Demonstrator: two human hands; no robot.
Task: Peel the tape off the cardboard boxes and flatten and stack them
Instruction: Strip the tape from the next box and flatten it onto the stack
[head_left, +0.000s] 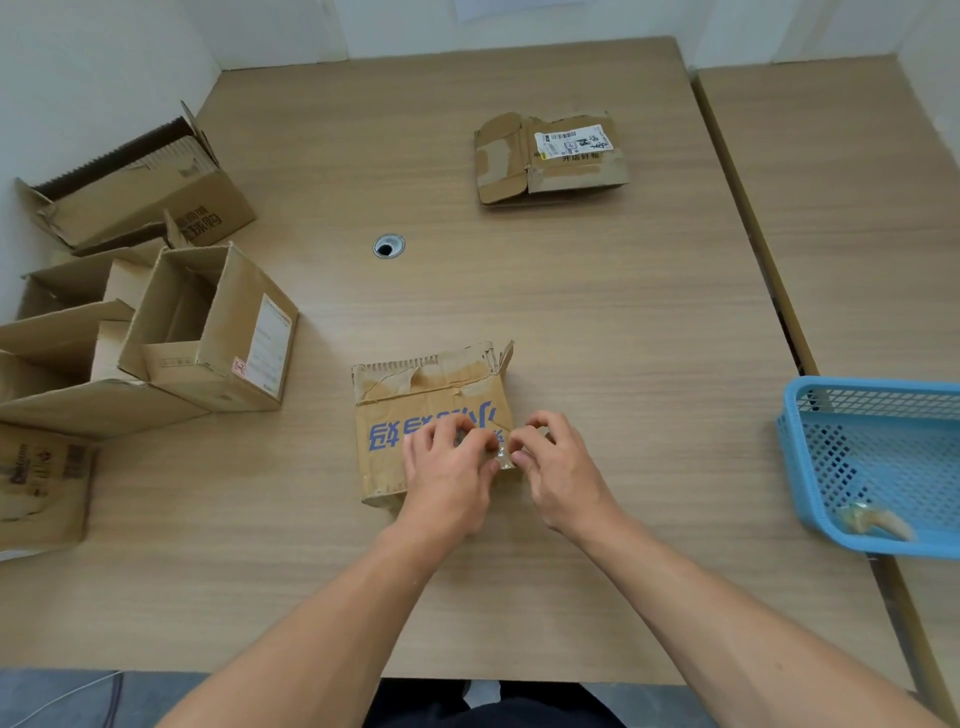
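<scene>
A small cardboard box (415, 395) with blue printed characters stands near the table's front middle. My left hand (447, 473) rests on its near face, fingers curled at the right corner. My right hand (550, 467) is beside that corner, and its fingertips pinch a bit of clear tape (503, 457) there. A flattened box (550, 156) with a white shipping label lies at the far right of the table.
Several open cardboard boxes (208, 332) crowd the table's left side. A blue plastic basket (872, 457) at the right edge holds a wad of peeled tape (872, 519). A round cable hole (388, 246) sits mid-table. A second table (852, 218) adjoins on the right.
</scene>
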